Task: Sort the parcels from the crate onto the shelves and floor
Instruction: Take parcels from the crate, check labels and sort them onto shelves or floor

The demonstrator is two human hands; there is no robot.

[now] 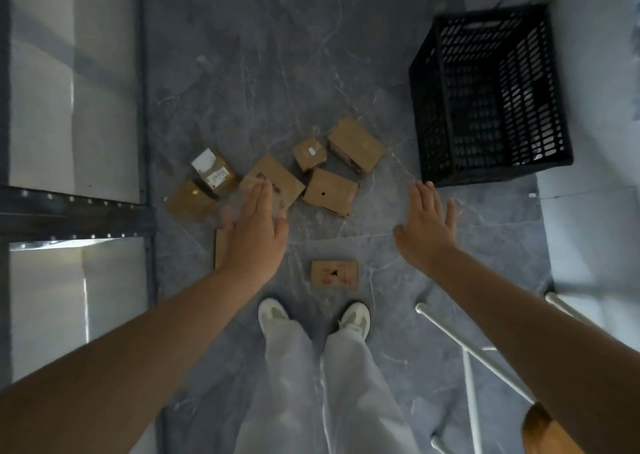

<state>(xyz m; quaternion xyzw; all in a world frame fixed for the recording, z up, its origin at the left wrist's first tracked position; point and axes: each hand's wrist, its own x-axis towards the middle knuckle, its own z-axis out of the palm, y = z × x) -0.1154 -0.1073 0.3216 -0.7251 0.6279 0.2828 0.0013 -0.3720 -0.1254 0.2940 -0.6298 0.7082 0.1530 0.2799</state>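
Several brown cardboard parcels lie scattered on the grey marble floor [277, 55]: one with a white label [212, 171], a flat one [331, 191], a small one [309, 152], a larger one [356, 144], and a flat one with red marks [334, 273] near my shoes. The black slotted crate [491, 97] stands at the right and looks empty. My left hand [254, 232] hovers flat, fingers straight, above a parcel [277, 180]. My right hand [427, 223] is stretched out flat over bare floor, holding nothing.
A metal shelf unit [74, 211] with pale shelf boards fills the left side. A white-framed stool with a wooden seat [481, 353] stands at the lower right. My legs and white shoes [353, 317] are at the bottom centre.
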